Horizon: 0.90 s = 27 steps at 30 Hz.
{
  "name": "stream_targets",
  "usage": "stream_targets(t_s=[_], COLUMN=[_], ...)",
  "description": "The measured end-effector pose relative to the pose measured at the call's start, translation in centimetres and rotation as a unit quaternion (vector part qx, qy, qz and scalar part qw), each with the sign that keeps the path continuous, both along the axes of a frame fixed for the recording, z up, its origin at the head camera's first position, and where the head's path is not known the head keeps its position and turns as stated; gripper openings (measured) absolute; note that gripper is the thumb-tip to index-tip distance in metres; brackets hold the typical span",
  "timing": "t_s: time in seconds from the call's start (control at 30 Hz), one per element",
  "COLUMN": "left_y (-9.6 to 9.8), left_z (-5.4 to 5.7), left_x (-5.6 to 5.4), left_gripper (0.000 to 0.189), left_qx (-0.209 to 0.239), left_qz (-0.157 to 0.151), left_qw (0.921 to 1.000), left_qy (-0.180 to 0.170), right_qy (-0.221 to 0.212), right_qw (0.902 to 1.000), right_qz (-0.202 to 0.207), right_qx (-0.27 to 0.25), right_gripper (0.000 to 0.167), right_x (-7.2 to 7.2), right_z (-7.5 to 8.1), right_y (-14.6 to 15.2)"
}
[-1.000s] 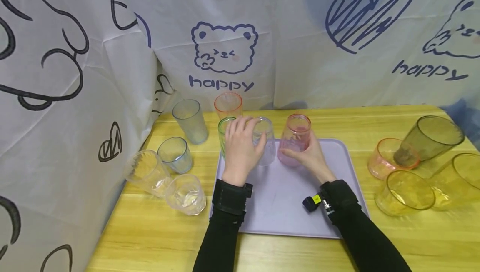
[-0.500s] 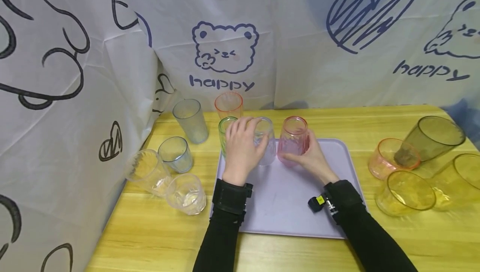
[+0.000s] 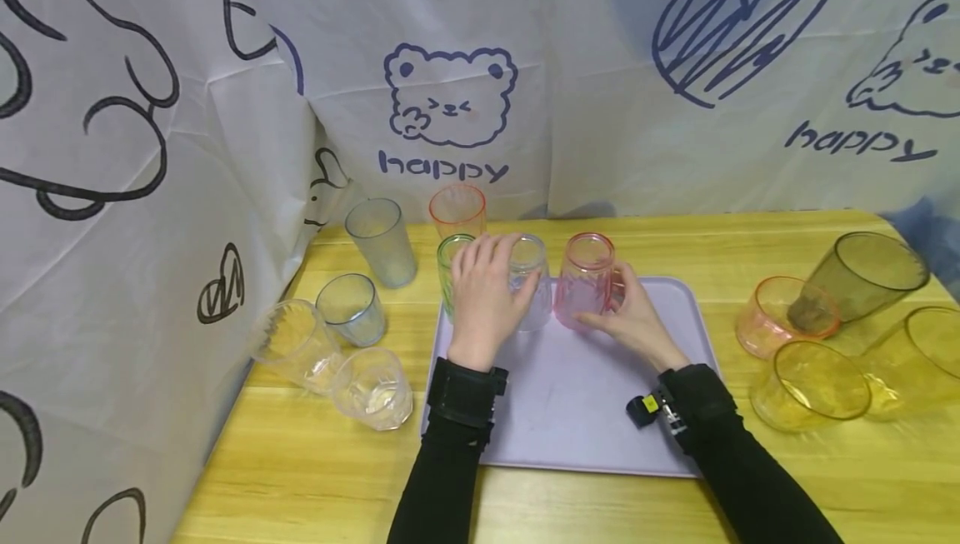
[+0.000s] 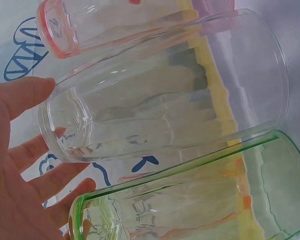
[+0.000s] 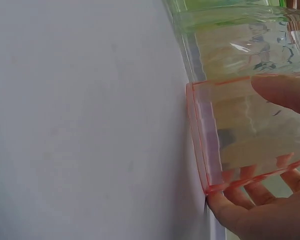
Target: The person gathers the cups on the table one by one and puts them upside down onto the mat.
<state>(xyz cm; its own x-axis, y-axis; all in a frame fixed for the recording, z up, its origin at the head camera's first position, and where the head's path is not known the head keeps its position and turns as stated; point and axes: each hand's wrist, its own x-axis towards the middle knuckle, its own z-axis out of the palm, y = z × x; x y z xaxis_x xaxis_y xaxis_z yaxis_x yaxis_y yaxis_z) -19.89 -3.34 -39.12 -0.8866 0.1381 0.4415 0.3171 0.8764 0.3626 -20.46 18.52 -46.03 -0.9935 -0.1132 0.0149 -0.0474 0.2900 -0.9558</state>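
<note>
Three glasses, turned mouth down, are lined up along the far edge of the lilac tray (image 3: pixel 555 419), at the middle of the frame. The pink glass (image 3: pixel 581 290) stands at the right of this row and is held by the right hand (image 3: pixel 630 319), with thumb on one side and fingers on the other. By the left hand (image 3: pixel 483 294) the raised base of the clear glass (image 4: pixel 160 95) is reached, fingers spread and the thumb at its edge; whether it is gripped or only touched cannot be told. At the row's left end, the green glass (image 4: pixel 195 200) is partly covered by this hand in the head view. Only a narrow gap is seen between clear and pink. Between both forearms, a broad stretch of tray surface runs down to the near edge. Past the tray's right edge, a strip of table (image 3: pixel 738 411) is left before the low orange glass (image 3: pixel 761 327). Behind the row, the orange-rimmed glass (image 3: pixel 457 215) is placed, close to the cloth (image 3: pixel 592 127).
</note>
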Motion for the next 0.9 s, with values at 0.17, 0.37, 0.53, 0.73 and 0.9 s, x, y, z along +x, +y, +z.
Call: stream_targets(t_s=[0.17, 0.37, 0.53, 0.73, 0.9], left_y=[0.01, -0.18, -0.24, -0.2, -0.09], left_z=[0.09, 0.12, 0.13, 0.22, 0.22], left_x=[-0.01, 0.03, 0.07, 0.17, 0.15], left_gripper=[0.053, 0.054, 0.054, 0.054, 0.054], left_qx=[0.004, 0.007, 0.01, 0.016, 0.02], left_qz=[-0.004, -0.007, -0.012, -0.012, -0.013], left_qw=[1.0, 0.9999, 0.9998, 0.9998, 0.9997], left_qy=[-0.006, -0.01, -0.009, -0.008, -0.006], right_qy=[-0.005, -0.003, -0.001, 0.006, 0.019], right_qw=[0.9999, 0.9997, 0.9995, 0.9994, 0.999], right_qz=[0.008, 0.018, 0.021, 0.025, 0.019], right_qx=[0.005, 0.019, 0.024, 0.021, 0.034], right_gripper=[0.091, 0.088, 0.087, 0.088, 0.087], right_x=[-0.15, -0.22, -0.23, -0.15, -0.05], right_z=[0.08, 0.2, 0.17, 0.3, 0.63], right_y=[0.29, 0.43, 0.5, 0.41, 0.45])
